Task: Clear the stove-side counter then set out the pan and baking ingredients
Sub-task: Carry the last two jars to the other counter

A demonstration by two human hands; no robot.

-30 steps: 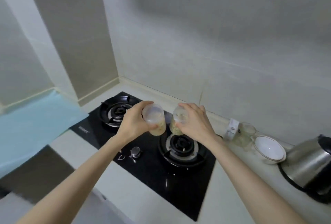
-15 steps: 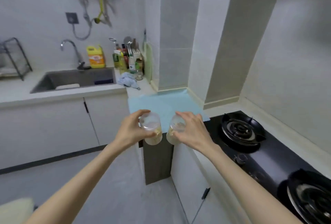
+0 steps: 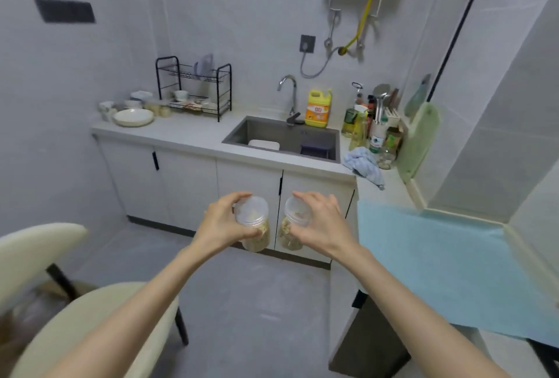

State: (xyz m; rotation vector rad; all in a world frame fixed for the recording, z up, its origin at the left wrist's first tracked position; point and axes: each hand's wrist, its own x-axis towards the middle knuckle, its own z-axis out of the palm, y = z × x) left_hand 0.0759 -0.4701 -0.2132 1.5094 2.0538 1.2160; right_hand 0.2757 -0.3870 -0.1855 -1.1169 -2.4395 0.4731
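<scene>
While aloft, left hand (image 3: 222,222) round one jar (image 3: 252,213), right hand (image 3: 322,223) likewise.

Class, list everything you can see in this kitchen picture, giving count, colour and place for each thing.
left jar: 1, clear, in the left hand
right jar: 1, clear, in the right hand
sink: 1, grey, far counter
tap: 1, chrome, behind sink
detergent bottle: 1, yellow, beside tap
dish rack: 1, black, left of sink
plate: 1, cream, counter's left end
cloth: 1, blue, right of sink
mat: 1, light blue, near counter
left hand: 1, grips left jar
right hand: 1, grips right jar
</scene>
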